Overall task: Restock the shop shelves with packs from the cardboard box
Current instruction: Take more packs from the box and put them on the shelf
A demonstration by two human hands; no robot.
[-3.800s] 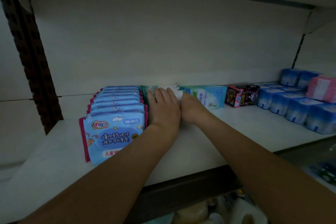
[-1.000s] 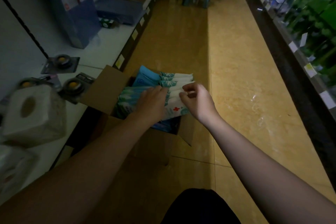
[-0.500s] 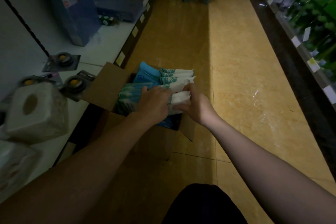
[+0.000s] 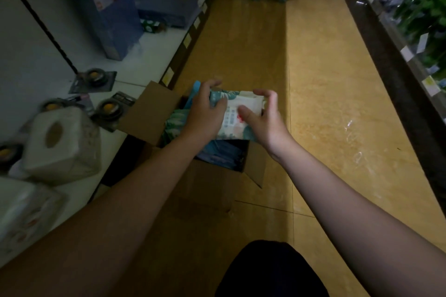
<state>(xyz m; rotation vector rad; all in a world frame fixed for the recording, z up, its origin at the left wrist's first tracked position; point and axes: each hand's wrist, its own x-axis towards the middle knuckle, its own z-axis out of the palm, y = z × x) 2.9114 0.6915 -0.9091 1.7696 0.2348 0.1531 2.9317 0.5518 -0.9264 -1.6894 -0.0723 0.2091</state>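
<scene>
We see our left forearm (image 4: pixel 135 200) and right forearm (image 4: pixel 337 195) bare along all their visible length, the left hand (image 4: pixel 205 113) and right hand (image 4: pixel 263 119) bare too, and at the bottom edge a rounded patch of plain black cloth (image 4: pixel 270 270), too dark to tell which garment.

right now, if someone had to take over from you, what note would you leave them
Hands: the left hand grips the left end of a white and teal pack, and the right hand grips its right end.
Where: the pack is held just above the open cardboard box, which stands on the floor beside the low shelf.
Done: this pack is out of the box.
Left: shelve it, then the other packs in the box.
</scene>
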